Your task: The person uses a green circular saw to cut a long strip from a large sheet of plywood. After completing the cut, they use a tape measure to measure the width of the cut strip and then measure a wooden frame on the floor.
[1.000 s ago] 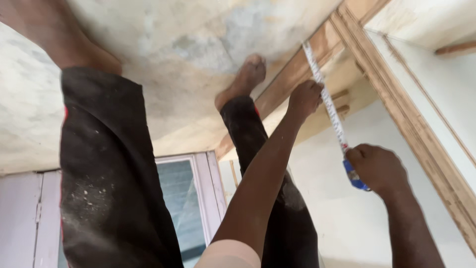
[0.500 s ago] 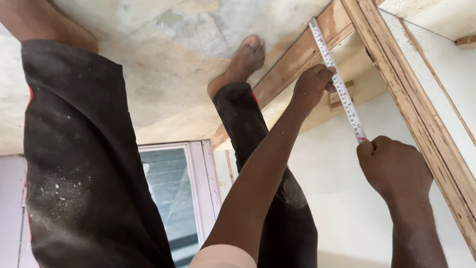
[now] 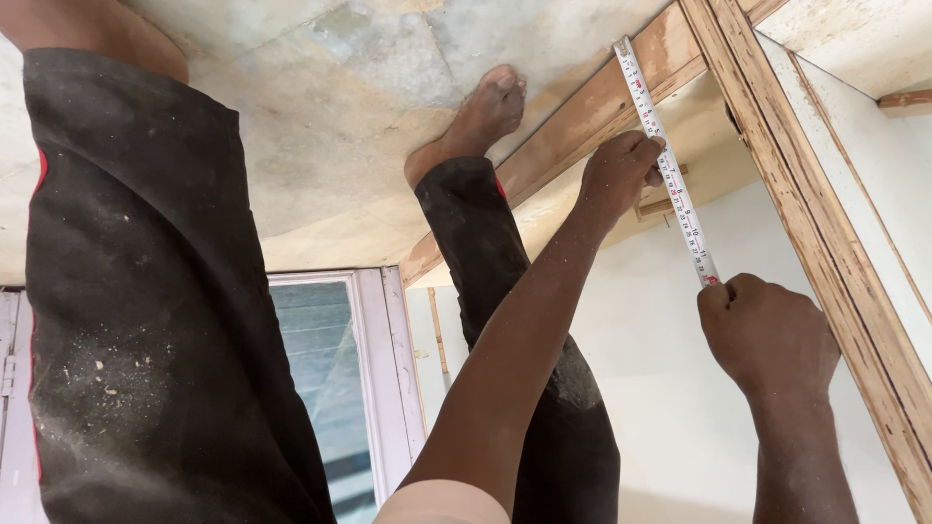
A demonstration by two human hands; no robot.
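Note:
A white measuring tape (image 3: 680, 209) with red and black marks runs stretched across a long wooden plank (image 3: 573, 131) on the floor. My left hand (image 3: 621, 175) reaches forward and pinches the tape near its middle, pressing it down. My right hand (image 3: 767, 335) is closed in a fist around the tape's lower end, and the case is hidden inside the fist. The tape's free end (image 3: 624, 47) lies on the plank beyond my left hand.
My legs in dusty black trousers (image 3: 146, 291) fill the left and centre, with a bare foot (image 3: 485, 112) on the mottled floor beside the plank. A layered wooden frame (image 3: 806, 243) runs along the right. A white panel (image 3: 660, 388) and a window frame (image 3: 388, 369) lie below.
The blue tape case that showed under my right hand a second ago is now covered by the fist. Both hands keep their hold; the view has drifted slightly.

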